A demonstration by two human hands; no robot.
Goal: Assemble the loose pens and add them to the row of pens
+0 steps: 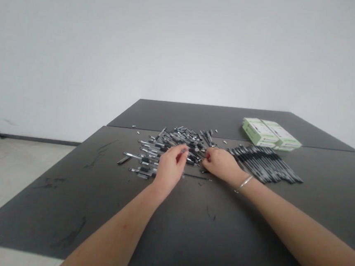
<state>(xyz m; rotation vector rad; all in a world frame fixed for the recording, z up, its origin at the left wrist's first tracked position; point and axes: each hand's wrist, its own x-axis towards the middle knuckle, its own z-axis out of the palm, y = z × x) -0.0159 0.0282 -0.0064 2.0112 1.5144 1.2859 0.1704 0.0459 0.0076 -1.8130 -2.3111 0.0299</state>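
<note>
A loose heap of black and clear pen parts (170, 145) lies on the dark table (187, 233). My left hand (170, 167) rests at the heap's near edge, fingers pinched on a small pen part. My right hand (220, 163), with a bracelet on the wrist, sits just right of it, fingers curled at the heap; what they hold is hidden. A thin black refill (197, 177) lies on the table between the two hands.
A tidy row of assembled black pens (264, 163) lies to the right of my right hand. Behind it stand two green and white boxes (270, 133). A second dark table (228, 121) adjoins at the back. Pale floor shows at the left.
</note>
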